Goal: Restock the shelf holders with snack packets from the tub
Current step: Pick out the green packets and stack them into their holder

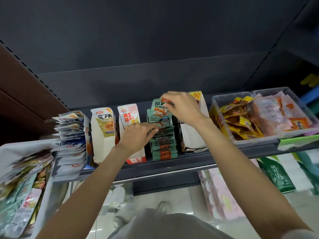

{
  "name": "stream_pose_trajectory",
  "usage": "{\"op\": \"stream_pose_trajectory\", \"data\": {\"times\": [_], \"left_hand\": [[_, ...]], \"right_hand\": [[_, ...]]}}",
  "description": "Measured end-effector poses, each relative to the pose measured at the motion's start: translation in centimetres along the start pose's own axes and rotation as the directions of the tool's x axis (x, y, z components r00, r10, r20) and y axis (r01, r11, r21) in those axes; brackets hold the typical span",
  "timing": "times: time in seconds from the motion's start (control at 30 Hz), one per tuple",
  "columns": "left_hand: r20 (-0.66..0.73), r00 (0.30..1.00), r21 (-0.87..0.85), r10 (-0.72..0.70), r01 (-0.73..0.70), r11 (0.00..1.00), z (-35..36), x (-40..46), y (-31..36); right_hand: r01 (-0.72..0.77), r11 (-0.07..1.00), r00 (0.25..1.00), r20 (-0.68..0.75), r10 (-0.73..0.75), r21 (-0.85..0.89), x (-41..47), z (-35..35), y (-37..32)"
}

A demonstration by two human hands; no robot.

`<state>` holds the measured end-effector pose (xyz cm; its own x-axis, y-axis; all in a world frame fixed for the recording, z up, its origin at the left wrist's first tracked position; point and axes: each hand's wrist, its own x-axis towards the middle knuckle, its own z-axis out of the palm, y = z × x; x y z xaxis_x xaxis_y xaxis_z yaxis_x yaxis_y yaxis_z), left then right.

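Right hand pinches green packet at top, back of green row. Left hand fingers together, pressing row mid-way. Tub far left of row. Advice: hold gap open, drop packet upright, label forward.

Right hand pinches a green packet above the row; left hand rests on it

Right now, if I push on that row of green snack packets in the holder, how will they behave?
The green snack packets look thin and flat, so they are probably light and floppy. Standing on edge, the row would likely fan or topple unless braced, as the left hand does now. The raised packet gripped by the right hand looks glossy, perhaps slippery.
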<state>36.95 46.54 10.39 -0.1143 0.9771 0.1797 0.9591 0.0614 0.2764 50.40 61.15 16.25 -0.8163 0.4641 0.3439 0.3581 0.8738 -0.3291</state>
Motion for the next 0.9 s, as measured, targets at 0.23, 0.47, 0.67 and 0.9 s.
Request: {"op": "stream_pose_trajectory", "data": {"times": [0.23, 0.47, 0.67, 0.9], "left_hand": [[-0.047, 0.999, -0.032, -0.027, 0.025, 0.999, -0.4, 0.0, -0.1], [-0.104, 0.994, -0.056, -0.041, 0.035, 0.998, -0.5, 0.0, 0.0], [-0.097, 0.989, -0.119, -0.112, 0.1, 0.988, -0.4, -0.2, -0.2], [-0.485, 0.744, -0.466, -0.46, 0.225, 0.856, -4.1, -5.4, -1.7]], "right_hand": [[0.012, 0.99, 0.984, 0.177, 0.014, -0.144, -0.3, 1.9, -0.5], [0.003, 0.98, 0.977, 0.208, 0.039, -0.2, -0.6, 2.6, -0.5], [-0.079, 0.993, 0.992, 0.095, 0.087, -0.092, -1.9, 2.4, -0.7], [-0.123, 0.914, 0.925, -0.289, 0.247, 0.387, -3.3, 1.6, -7.2]]}}
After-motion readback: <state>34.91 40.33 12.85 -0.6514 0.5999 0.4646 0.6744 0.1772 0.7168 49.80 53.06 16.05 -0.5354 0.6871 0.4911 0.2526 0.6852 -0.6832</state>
